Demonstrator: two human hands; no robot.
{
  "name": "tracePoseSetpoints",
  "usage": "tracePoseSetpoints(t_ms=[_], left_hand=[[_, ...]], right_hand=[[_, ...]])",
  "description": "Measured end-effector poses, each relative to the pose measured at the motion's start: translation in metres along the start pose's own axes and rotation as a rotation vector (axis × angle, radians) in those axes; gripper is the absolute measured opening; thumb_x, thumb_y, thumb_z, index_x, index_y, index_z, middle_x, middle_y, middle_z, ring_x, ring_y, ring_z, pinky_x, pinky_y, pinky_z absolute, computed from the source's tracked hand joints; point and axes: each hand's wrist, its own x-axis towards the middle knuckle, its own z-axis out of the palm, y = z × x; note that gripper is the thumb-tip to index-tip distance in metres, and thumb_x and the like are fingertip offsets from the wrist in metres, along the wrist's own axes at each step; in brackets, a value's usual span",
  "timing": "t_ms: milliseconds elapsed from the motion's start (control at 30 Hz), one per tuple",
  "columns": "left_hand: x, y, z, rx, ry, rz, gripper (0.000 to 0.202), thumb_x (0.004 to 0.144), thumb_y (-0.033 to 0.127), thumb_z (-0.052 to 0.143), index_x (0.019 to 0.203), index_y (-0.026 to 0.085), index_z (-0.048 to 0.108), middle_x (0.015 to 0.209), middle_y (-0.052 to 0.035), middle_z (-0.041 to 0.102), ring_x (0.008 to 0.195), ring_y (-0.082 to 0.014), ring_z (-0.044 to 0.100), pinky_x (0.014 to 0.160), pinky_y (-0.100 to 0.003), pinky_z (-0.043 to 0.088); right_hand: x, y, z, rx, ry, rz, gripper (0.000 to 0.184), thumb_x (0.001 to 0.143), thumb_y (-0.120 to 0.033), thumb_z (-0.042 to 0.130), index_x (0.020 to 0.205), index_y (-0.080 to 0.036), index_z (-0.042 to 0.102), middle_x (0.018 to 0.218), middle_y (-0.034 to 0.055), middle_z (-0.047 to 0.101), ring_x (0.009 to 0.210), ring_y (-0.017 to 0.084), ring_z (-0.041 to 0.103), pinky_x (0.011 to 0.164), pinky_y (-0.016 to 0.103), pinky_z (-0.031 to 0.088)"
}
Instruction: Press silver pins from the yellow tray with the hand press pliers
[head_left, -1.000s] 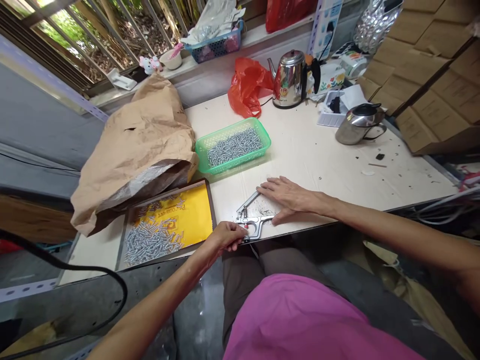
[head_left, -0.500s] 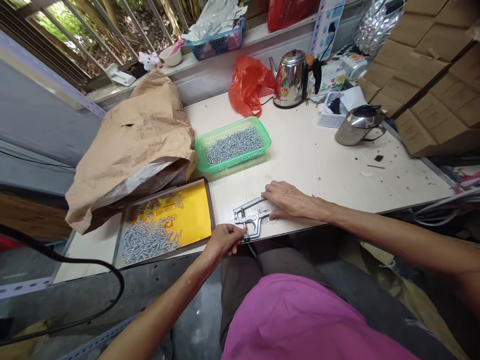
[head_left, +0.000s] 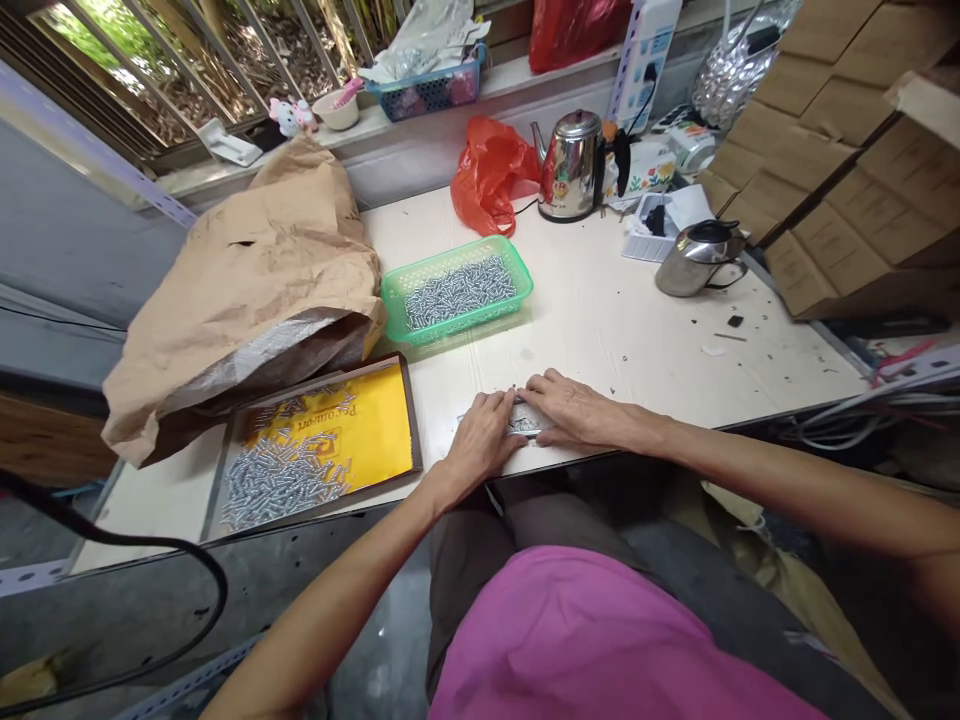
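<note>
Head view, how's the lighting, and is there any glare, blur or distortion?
Head view: brightest outside the window, darker under the table; head view: glints on the kettle and metal jug; head view: wide-angle stretch toward the edges, left hand and right hand reasonably sharp.

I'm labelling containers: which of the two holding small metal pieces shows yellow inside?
The shallow tray, left of the left hand: printed yellow shows beside its metal pieces. The other, the basket farther back, has green, perforated sides.
</note>
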Motion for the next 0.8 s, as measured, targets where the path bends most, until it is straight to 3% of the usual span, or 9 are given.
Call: tracePoseSetpoints(t_ms=[133, 333, 500, 600, 667, 733, 800], left_hand=[[0.006, -0.002, -0.004, 0.094, -0.058, 0.024, 0.052, 0.085, 0.037, 0.063, 0.127, 0.011, 0.048, 0.113, -0.0129, 0.059, 0.105, -0.0273, 0.052, 0.089, -0.040, 0.047], [0.005, 0.009, -0.002, 0.167, -0.091, -0.026, 0.023, 0.092, 0.031, 0.053, 0.108, 0.016, 0.059, 0.099, -0.0078, 0.062, 0.097, -0.0243, 0.054, 0.077, -0.036, 0.048], [0.011, 0.010, 0.002, 0.178, -0.063, -0.069, 0.016, 0.093, 0.028, 0.051, 0.099, 0.018, 0.062, 0.094, -0.0071, 0.063, 0.097, -0.0242, 0.056, 0.074, -0.035, 0.049], [0.007, 0.009, 0.007, 0.166, 0.004, -0.086, 0.025, 0.090, 0.028, 0.056, 0.111, 0.015, 0.059, 0.106, -0.0104, 0.064, 0.103, -0.0258, 0.057, 0.081, -0.037, 0.051], [-0.001, 0.013, 0.014, 0.153, 0.102, -0.085, 0.033, 0.090, 0.025, 0.056, 0.120, 0.012, 0.054, 0.123, -0.0153, 0.059, 0.116, -0.0282, 0.053, 0.093, -0.041, 0.048], [-0.013, 0.021, 0.025, 0.126, 0.190, -0.058, 0.034, 0.092, 0.022, 0.050, 0.125, 0.010, 0.051, 0.137, -0.0180, 0.050, 0.130, -0.0305, 0.044, 0.104, -0.046, 0.042], [-0.025, 0.032, 0.035, 0.075, 0.236, -0.017, 0.036, 0.095, 0.023, 0.045, 0.128, 0.011, 0.049, 0.143, -0.0178, 0.045, 0.138, -0.0308, 0.035, 0.109, -0.048, 0.037]], right_hand=[[-0.004, 0.001, 0.003, -0.050, 0.024, 0.048, 0.035, 0.083, -0.025, 0.066, 0.114, -0.010, 0.056, 0.110, 0.0145, 0.057, 0.102, 0.026, 0.050, 0.086, 0.036, 0.043], [0.005, 0.003, 0.016, -0.038, 0.003, 0.079, 0.013, 0.090, -0.021, 0.056, 0.097, -0.012, 0.064, 0.098, 0.0113, 0.061, 0.093, 0.022, 0.054, 0.077, 0.030, 0.040], [0.008, 0.004, 0.020, -0.036, 0.018, 0.081, 0.016, 0.093, -0.021, 0.051, 0.094, -0.013, 0.065, 0.094, 0.0098, 0.062, 0.090, 0.021, 0.056, 0.077, 0.030, 0.039], [0.007, 0.009, 0.016, -0.057, 0.067, 0.080, 0.020, 0.089, -0.025, 0.059, 0.103, -0.012, 0.063, 0.102, 0.0119, 0.061, 0.096, 0.023, 0.054, 0.079, 0.031, 0.040], [0.006, 0.018, 0.013, -0.033, 0.095, 0.017, 0.035, 0.085, -0.033, 0.065, 0.111, -0.011, 0.061, 0.107, 0.0139, 0.060, 0.100, 0.025, 0.053, 0.082, 0.033, 0.041], [0.007, 0.029, 0.012, 0.028, 0.088, -0.074, 0.043, 0.086, -0.042, 0.062, 0.115, -0.010, 0.059, 0.108, 0.0147, 0.060, 0.099, 0.025, 0.054, 0.085, 0.034, 0.041], [0.010, 0.039, 0.013, 0.070, 0.091, -0.092, 0.040, 0.091, -0.042, 0.055, 0.117, -0.011, 0.060, 0.107, 0.0143, 0.060, 0.098, 0.024, 0.054, 0.086, 0.034, 0.041]])
